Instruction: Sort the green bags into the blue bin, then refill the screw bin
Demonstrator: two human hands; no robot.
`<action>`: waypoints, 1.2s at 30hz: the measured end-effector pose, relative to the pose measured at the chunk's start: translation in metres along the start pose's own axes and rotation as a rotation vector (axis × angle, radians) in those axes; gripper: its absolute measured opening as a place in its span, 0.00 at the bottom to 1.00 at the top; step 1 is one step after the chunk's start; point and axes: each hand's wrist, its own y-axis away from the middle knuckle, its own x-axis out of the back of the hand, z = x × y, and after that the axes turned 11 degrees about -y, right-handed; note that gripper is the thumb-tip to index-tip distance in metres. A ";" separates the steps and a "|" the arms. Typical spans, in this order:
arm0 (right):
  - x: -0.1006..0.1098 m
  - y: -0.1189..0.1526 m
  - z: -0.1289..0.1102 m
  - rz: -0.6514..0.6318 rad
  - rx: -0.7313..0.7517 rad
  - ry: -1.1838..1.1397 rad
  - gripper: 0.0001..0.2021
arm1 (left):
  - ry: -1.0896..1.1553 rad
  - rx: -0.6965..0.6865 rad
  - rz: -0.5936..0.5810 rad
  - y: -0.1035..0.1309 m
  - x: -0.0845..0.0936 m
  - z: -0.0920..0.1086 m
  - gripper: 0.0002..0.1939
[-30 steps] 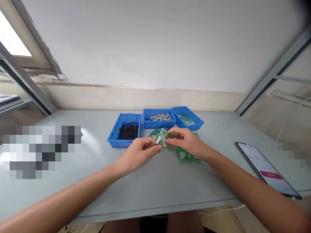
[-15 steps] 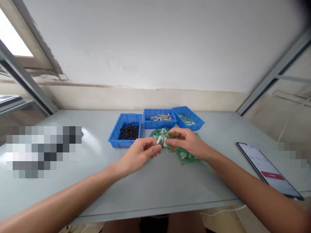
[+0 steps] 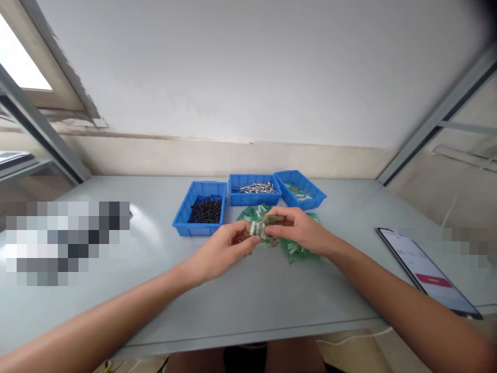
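Note:
Between my hands is a small see-through bag [image 3: 258,229] with several short whitish cylinders in it, perhaps plastic wall plugs. My left hand [image 3: 223,251] is closed on its left edge, thumb in front. On the other side, the thumb and fingers of my right hand [image 3: 297,228] pinch the bag; a brownish part shows under the index finger. Beneath and behind the hands lies crumpled green plastic [image 3: 297,254] holding more whitish pieces. My right hand partly covers it.
Along the back stand a blue bin of black screws [image 3: 205,210], a blue bin of silvery pin-like pieces [image 3: 256,189] and a tilted blue bin [image 3: 301,190] with greenish bags. A phone [image 3: 427,272] lies at the right. The table's front edge [image 3: 240,339] is near me.
My left fingers have shifted slightly along the bag's edge, and the whitish pieces look more in line. My right hand has barely moved and keeps its pinch.

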 end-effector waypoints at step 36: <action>-0.005 -0.001 0.002 0.036 0.052 0.000 0.06 | 0.134 0.026 0.081 -0.002 0.001 0.004 0.11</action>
